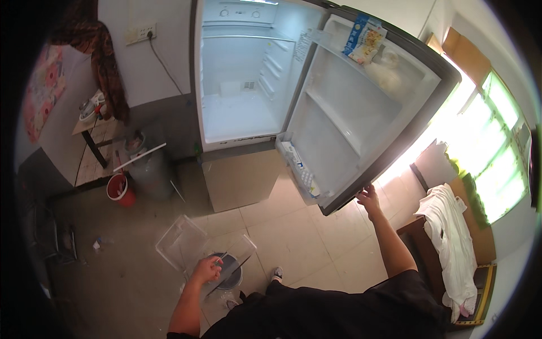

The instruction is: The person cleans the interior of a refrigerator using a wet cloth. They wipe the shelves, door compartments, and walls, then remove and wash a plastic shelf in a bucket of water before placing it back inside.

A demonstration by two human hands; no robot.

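My right hand [367,198] grips the lower outer corner of an open refrigerator door [334,106]. Over a grey bucket [232,275] on the floor, my left hand [206,270] has its fingers closed on what looks like a clear shelf panel [242,258] with a pale front trim and dark edges. A clear plastic drawer [180,241] is beyond that hand. Inside, the lit refrigerator compartment [237,106] has a glass shelf [247,33] near its top. The door's upper rack holds a blue food packet [364,38] and a plastic bag [385,74]; its bottom rack holds boxes and a blister pack [308,178].
A closed lower door [241,180] sits below the compartment. At left are a red bucket [121,190], a grey bin [152,178] with a white strip [139,156] across it, and a small table [106,135]. White cloth [449,241] drapes over furniture at right. My shoe [277,273] is near the bucket.
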